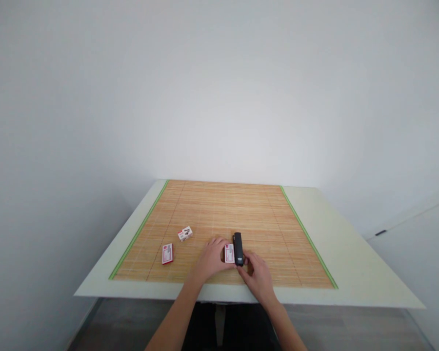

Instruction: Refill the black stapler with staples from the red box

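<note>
- The left hand (212, 256), low centre of the frame, holds a red-and-white box (229, 253) between the thumb at its near edge and the fingertips at its far edge; too hard a squeeze could dent what looks like thin card, or make it slip out.
- That box lies right alongside the black stapler (238, 249), just right of it in the frame, so a sideways push on either could knock the other askew.
- The right hand (258, 275) is curled narrowly about the stapler's near end and right side; pressure from one side only could swivel the stapler on the slatted mat (223, 209).
- The mat's ridges could catch a box edge if it were slid rather than lifted.
- A wide sweep of the left forearm could brush the red-edged box (167, 253) or the small white box (185, 234), both left of centre.
- Whether the right hand truly grips or merely steadies the stapler, I cannot tell.
- The print on all three boxes is too small to read, and their contents are hidden.
- The stapler's underside is out of sight; both forearms are cut off at the bottom of the frame.
</note>
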The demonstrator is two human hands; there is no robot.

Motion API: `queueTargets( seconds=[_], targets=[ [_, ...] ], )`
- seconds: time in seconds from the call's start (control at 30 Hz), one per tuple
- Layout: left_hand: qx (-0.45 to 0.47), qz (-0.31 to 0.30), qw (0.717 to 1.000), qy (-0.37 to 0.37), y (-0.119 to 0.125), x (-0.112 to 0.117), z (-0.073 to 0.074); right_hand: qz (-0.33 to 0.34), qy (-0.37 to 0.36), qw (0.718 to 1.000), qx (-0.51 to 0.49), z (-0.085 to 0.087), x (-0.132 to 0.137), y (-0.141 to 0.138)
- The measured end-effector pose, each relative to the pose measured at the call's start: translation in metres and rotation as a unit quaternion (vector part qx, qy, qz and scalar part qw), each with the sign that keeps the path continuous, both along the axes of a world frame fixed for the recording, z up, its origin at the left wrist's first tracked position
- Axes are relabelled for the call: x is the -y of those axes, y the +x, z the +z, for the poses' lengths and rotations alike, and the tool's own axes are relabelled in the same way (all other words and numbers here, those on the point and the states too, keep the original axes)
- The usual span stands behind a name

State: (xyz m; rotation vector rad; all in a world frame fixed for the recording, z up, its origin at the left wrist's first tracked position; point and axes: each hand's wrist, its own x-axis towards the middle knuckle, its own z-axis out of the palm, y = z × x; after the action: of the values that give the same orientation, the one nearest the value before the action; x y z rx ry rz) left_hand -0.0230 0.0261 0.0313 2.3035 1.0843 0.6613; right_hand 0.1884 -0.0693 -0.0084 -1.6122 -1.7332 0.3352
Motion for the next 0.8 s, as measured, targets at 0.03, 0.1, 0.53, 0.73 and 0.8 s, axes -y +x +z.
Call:
queueTargets(
  seconds=[0.03,0.1,0.53,0.73,0.8],
  targets=[
    [-0.002,-0.001,1.0,0.001,0.001,0.001,-0.001,0.001,-0.001,1.0,0.0,0.0,0.0,0.0],
    [-0.006,-0.007,1.0,0.001,0.003,0.003,-0.003,0.003,-0.003,1.0,0.001,0.0,0.001,0.001],
    [0.004,0.016,1.0,-0.007,-0.025,0.017,0.004,0.003,-0.017,1.0,-0.021,0.0,0.005,0.001],
    [-0.145,0.198,0.969,0.012,-0.173,0.002,0.007,-0.012,-0.018,0.999,-0.031,-0.011,0.004,0.002],
    [-0.183,0.233,0.955,-0.015,-0.213,-0.006,0.002,-0.012,-0.013,0.999,-0.028,-0.01,0.004,0.002]
  ],
)
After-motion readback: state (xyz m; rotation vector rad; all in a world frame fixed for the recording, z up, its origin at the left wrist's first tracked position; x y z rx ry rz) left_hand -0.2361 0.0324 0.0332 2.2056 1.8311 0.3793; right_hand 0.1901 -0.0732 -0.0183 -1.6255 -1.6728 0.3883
